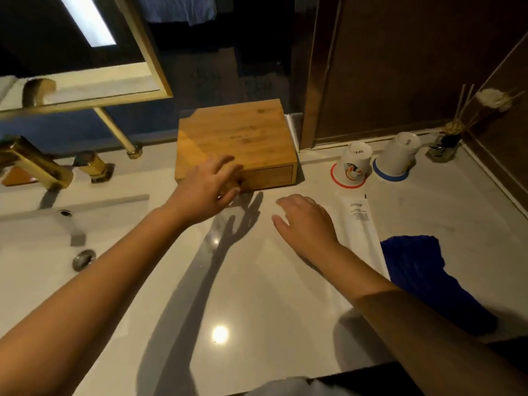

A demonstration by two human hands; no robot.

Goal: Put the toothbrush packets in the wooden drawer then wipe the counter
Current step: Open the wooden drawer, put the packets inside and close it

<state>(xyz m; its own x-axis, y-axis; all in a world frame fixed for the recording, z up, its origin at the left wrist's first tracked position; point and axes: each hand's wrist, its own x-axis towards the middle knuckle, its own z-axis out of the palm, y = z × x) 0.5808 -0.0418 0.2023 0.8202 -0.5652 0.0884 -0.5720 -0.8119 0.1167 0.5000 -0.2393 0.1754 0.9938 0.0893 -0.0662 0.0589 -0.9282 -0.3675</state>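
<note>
Reaching mid-frame, left hand [210, 184] w/ fingers spread is touching wooden drawer [265, 175] front, likely to open it; right hand [307, 224], fingers loosely apart, is hovering beside toothbrush packets [361, 224].

White counter [257, 281] w/ wooden drawer box [237, 138], toothbrush packets [361, 224], blue cloth [423, 275], 2 upturned cups [353, 164], diffuser [445, 147]
</note>
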